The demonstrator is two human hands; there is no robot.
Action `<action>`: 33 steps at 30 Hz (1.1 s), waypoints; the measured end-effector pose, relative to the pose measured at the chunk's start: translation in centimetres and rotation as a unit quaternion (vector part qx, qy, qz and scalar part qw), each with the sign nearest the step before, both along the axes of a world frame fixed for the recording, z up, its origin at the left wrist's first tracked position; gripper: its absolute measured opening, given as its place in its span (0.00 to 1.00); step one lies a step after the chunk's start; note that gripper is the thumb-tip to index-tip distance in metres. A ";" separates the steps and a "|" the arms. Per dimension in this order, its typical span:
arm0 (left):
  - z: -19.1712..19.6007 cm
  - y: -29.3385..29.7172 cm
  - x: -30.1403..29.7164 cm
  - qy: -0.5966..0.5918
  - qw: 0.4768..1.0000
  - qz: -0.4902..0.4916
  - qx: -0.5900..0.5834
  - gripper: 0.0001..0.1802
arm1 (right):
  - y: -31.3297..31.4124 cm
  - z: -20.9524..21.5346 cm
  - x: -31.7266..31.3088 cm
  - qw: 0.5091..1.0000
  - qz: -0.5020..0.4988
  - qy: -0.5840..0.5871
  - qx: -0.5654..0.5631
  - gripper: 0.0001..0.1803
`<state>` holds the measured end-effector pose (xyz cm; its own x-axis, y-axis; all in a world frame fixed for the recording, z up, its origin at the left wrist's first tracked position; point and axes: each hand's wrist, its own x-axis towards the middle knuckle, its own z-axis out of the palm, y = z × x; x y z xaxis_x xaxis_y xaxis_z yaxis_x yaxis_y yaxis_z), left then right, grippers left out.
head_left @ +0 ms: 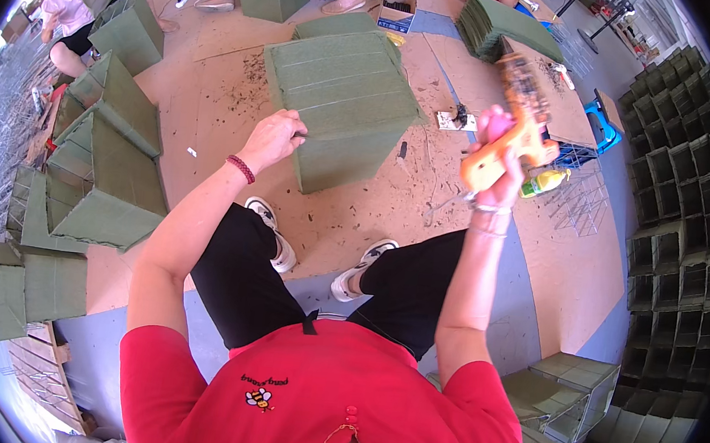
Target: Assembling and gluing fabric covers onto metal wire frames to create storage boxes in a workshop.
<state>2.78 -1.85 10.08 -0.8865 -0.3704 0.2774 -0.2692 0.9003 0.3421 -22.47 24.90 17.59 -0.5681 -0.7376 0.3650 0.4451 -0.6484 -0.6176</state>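
Observation:
In front of me stands a green fabric-covered box [343, 84] with thin pale lines across its top. My left hand [273, 135] is at its near left corner, fingers pinched together; what they hold, if anything, is too small to make out. My right hand [501, 171], raised to the right of the box, grips an orange glue gun [518, 122] by its handle. The gun's dark, crusted front end points up and away; the gun is slightly blurred. Below it on the floor lies a small white card [456, 121] with a dark lump on it.
More green boxes [107, 172] stand at left, and stacked ones [684, 176] form a wall at right. Flat green panels [506, 29] are piled at the far right. A yellow bottle [545, 183] lies near my right wrist. Another person [72, 6] sits far left. Dark scraps litter the cardboard floor.

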 end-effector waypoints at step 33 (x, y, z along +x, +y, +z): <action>1.1 -2.0 -0.6 -0.034 0.982 0.078 0.167 0.09 | -6.4 -16.7 20.8 0.969 0.076 -0.031 0.234 0.13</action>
